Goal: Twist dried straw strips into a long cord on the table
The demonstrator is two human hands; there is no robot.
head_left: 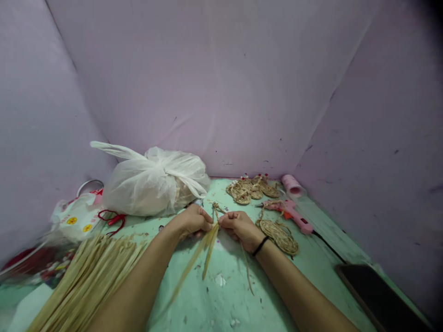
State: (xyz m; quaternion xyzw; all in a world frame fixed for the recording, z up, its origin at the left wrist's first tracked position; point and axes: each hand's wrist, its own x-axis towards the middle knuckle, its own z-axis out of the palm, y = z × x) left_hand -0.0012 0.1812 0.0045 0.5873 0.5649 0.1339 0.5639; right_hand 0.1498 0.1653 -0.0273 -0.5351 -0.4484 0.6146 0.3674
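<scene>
My left hand [194, 220] and my right hand [238, 227] meet at the middle of a green table [228, 299], both pinched closed on a bundle of pale straw strips [207, 249]. A short twisted braid [216, 210] rises from the pinch between the hands. The loose strip ends trail toward me across the table. A black band circles my right wrist.
A pile of straw strips [90, 281] lies at the left front. A knotted white plastic bag [154, 182] sits behind it. A coiled straw rope [278, 235], a pink glue gun [290, 213], small woven straw sandals [251, 188] and a pink spool [291, 185] lie right. Purple walls enclose the table.
</scene>
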